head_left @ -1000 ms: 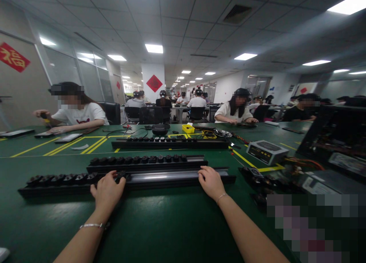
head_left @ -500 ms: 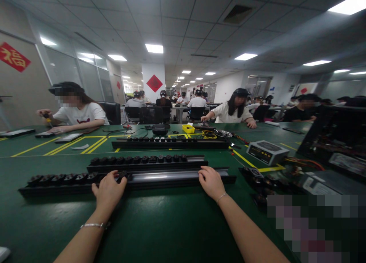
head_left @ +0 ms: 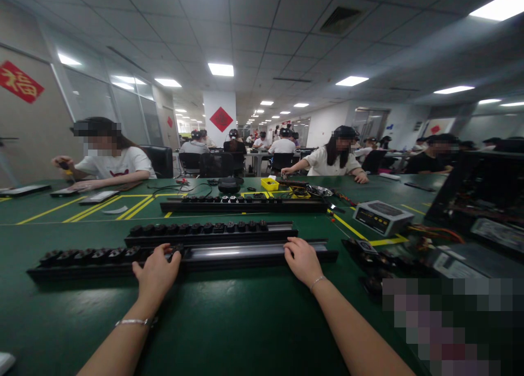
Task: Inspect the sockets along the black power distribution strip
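Observation:
A long black power-track rail [head_left: 233,262] with a shiny metallic strip lies crosswise on the green table before me. Round black socket modules [head_left: 100,255] fill its left part. My left hand [head_left: 154,272] is closed over the rail near its middle, with the thumb and fingers around a black socket module [head_left: 177,249], partly hidden by the hand. Towards the right end, my right hand [head_left: 302,261] has its fingers curled over the rail and grips it. Just behind lies a second rail [head_left: 282,233] carrying a row of similar modules.
A third black rail [head_left: 245,206] lies farther back, near a yellow tray [head_left: 269,184]. On the right are a grey power supply unit [head_left: 382,218], loose cables and an open computer case [head_left: 483,201]. Two co-workers in white tops sit across the table [head_left: 245,321].
My left hand's fingers have shifted slightly at the module. My right hand stays in place on the rail. Across the table, a co-worker's hand has moved a little to the left.

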Tool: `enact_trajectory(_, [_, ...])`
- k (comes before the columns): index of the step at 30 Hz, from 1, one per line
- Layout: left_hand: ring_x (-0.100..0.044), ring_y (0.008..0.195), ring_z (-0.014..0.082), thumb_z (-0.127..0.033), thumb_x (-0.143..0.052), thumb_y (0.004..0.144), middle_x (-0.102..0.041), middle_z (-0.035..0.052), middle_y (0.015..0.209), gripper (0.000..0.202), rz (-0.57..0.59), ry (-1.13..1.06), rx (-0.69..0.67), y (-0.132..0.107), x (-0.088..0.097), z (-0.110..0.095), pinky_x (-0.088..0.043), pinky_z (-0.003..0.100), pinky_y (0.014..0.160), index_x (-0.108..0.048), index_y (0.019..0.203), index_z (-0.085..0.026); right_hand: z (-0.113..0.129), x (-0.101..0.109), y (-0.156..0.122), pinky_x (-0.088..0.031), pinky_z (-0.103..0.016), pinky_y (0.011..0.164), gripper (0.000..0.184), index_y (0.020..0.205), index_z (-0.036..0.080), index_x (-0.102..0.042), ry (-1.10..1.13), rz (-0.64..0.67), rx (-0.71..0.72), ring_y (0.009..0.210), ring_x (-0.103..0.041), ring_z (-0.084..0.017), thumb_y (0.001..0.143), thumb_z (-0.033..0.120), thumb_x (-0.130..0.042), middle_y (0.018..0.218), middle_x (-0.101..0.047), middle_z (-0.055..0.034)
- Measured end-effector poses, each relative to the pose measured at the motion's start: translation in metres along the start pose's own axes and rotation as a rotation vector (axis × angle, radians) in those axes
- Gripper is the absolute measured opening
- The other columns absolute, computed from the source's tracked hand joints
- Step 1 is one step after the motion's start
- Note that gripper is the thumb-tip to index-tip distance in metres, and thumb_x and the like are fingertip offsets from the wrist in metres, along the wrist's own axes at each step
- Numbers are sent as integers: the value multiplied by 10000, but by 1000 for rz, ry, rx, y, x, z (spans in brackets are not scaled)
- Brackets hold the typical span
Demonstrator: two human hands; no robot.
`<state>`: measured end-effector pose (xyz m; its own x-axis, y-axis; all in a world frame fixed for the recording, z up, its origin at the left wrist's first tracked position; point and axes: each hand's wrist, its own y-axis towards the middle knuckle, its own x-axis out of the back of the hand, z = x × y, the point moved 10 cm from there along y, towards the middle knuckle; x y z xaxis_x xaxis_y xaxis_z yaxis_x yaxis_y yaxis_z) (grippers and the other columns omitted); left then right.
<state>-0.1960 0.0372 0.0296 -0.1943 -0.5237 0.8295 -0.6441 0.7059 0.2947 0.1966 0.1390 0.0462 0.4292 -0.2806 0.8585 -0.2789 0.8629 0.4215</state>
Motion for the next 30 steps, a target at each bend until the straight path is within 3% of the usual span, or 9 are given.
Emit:
enact_trajectory(13, [-526,1075,302,-399,-374,752,-632,127,1078,462,14,-26,5,2,-1,2,-71,569,1030,-477,1134,-161,-4,0,0,-329,-356,939,265,918,215,-656,17,-46,-9,1150,-422,-203,815,263,-417,1188,-540,-64])
enact_trajectory(21, [-533,1066,294,-401,-360,761,-637,122,1071,471,-7,7,-30,0,-2,-4,-84,551,1038,-474,1146,-156,-9,-1,1,-366,-278,831,258,811,195,-647,-7,-48,-33,886,-509,-171,832,257,-398,879,-574,-64])
enact_trajectory(30, [-522,1082,294,-408,-352,769,-635,119,1072,450,-1,-5,-44,-1,-2,-6,-84,552,1038,-479,1126,-165,-11,2,1,-360,-272,830,221,829,188,-615,21,-73,-37,877,-514,-172,824,246,-402,883,-576,-66])
